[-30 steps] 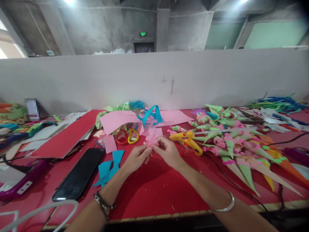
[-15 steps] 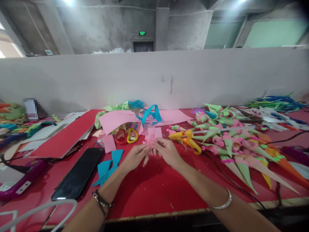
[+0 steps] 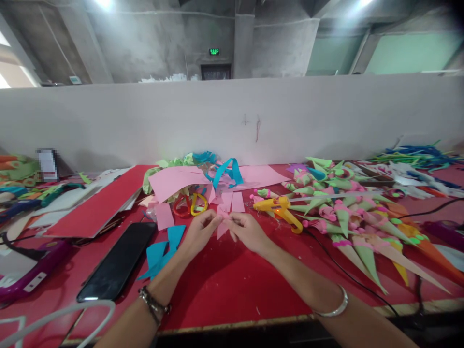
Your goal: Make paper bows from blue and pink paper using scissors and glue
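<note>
Between my two hands is a small folded piece of pink paper (image 3: pixel 224 223), held over the red table. My left hand (image 3: pixel 203 230) pinches its left side, and my right hand (image 3: pixel 247 232) pinches its right side, with the fingertips of both close together. One pointed end of the paper hangs below the fingers. Just behind lie cut pink paper strips (image 3: pixel 237 201). Scissors with red and yellow handles (image 3: pixel 198 204) rest beyond my left hand. A yellow glue gun (image 3: pixel 277 207) with a lit orange light lies to the right of my right hand.
Several paper cones (image 3: pixel 342 212) are piled at the right. A black phone (image 3: pixel 118 261) and blue paper pieces (image 3: pixel 163 253) lie at the left. Large pink sheets (image 3: pixel 177 180) and a blue strip (image 3: pixel 232 173) sit at the back. A dark cord (image 3: pixel 340 268) crosses the right side.
The pink paper has turned in my fingers, so a point now hangs down below them. My hands have shifted slightly, and both still hold it.
</note>
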A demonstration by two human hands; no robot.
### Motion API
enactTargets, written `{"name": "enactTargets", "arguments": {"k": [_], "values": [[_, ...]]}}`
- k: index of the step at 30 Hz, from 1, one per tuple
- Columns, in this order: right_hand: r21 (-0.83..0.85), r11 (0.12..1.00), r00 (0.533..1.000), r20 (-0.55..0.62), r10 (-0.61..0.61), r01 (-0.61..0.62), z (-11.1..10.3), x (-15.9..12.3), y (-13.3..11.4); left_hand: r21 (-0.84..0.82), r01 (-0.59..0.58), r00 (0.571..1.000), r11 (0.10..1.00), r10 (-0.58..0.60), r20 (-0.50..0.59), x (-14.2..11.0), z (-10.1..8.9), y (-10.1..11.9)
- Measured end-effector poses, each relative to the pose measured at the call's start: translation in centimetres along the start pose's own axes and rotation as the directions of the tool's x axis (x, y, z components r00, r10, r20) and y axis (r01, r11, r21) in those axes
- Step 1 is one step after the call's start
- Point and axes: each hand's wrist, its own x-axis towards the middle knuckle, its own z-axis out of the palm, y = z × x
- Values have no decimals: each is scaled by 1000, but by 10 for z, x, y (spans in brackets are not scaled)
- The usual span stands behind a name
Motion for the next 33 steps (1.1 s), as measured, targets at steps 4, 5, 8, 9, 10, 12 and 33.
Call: {"name": "enactTargets", "arguments": {"k": [4,5,8,9,10,12,33], "values": [[83,997,999,-33,9,-6,2,2,4,-126,27,999,992,-23,29,-1,3,-2],[103,994,999,-31,21,-17,3,2,5,-155,34,999,987,-29,35,-1,3,-2],[143,988,999,28,45,-49,6,3,7,-215,32,999,976,-23,46,-2,4,-1],[150,987,997,56,45,-53,6,3,7,-229,30,999,973,-20,48,-2,4,0],[159,986,996,82,44,-57,7,2,7,-242,29,999,970,-18,48,-3,4,1],[184,981,992,121,46,-68,8,2,6,-268,30,999,963,-20,40,-3,5,4],[73,996,993,-97,65,-58,1,4,8,-132,2,994,991,-17,-109,1,1,1]]}}
